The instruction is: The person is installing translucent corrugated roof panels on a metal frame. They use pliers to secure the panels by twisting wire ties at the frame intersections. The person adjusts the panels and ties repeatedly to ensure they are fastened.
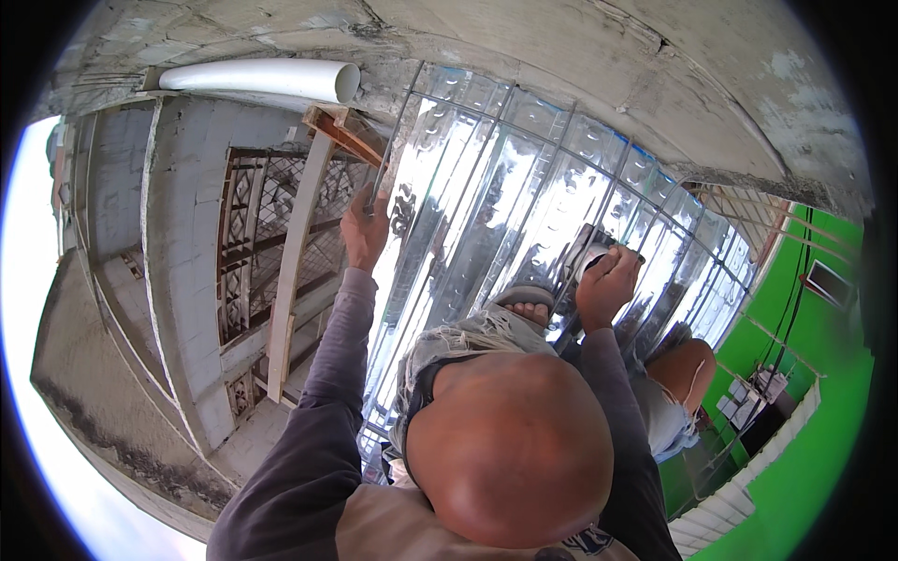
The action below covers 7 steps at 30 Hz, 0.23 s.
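My left hand [365, 229] is closed around a thin steel rod [398, 131] at the left edge of a grid of rods. The grid lies over shiny, ribbed metal sheeting [486, 168]. My right hand [608, 283] is a closed fist above the sheeting, with a small dark tip showing at its outer side; what it grips is mostly hidden. Against that hand is a rounded whitish thing [586, 260] whose kind I cannot make out. My sandaled foot [526, 304] rests on the grid between the hands.
A rough concrete wall [599, 56] runs along the far side. A white pipe [262, 79] lies at the far left. Beyond the left edge, a wooden beam [301, 271] stands beside a drop. A green wall [795, 309] is at the right. My bent knee [510, 444] fills the near middle.
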Available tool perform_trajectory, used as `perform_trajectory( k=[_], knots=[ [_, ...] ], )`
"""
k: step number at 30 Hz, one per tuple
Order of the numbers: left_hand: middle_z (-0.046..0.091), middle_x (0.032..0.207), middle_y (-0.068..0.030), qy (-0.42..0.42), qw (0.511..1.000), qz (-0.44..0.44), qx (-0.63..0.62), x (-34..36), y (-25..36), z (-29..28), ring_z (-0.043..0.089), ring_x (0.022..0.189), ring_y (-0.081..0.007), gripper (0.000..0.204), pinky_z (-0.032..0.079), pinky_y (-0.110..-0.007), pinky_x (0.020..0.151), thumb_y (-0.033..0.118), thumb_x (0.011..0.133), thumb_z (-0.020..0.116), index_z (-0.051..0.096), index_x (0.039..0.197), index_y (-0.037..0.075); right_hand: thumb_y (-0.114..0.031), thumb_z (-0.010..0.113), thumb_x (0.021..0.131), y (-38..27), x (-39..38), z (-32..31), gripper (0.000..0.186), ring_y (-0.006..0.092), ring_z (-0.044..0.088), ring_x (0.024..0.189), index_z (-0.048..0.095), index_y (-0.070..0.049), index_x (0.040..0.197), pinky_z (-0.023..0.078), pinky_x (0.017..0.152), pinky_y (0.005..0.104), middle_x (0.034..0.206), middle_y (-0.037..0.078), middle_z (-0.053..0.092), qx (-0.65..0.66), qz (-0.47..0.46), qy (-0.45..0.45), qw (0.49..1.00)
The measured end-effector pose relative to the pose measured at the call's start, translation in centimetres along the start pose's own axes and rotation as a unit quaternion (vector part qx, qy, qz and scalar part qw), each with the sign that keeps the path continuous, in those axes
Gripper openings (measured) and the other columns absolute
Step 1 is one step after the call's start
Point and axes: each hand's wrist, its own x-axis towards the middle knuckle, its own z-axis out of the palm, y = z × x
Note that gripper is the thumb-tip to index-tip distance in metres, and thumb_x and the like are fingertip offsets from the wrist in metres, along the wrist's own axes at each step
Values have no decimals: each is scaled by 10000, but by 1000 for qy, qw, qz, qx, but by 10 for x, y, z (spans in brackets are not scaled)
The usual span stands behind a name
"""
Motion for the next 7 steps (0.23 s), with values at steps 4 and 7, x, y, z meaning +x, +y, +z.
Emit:
perform_trajectory(
  k=[4, 7],
  knots=[
    [735, 1209, -219, 62, 997, 39, 32, 0, 29, -3, 722, 1078, -353, 424, 541, -483, 993, 308, 1010, 688, 693, 1287, -14, -128, 534, 1042, 2, 1, 0, 153, 406, 623, 952, 608, 0, 1082, 493, 852, 512, 978, 203, 645, 13, -22, 10, 1000],
    [742, 1229, -220, 17, 996, 27, -81, -13, 72, 9, 729, 1074, -339, 384, 414, -484, 1195, 322, 1012, 700, 709, 1313, 83, -138, 549, 1039, 7, 0, 3, 145, 400, 623, 953, 602, -10, 1084, 490, 853, 516, 990, 197, 645, 11, -25, 19, 999]
  ],
)
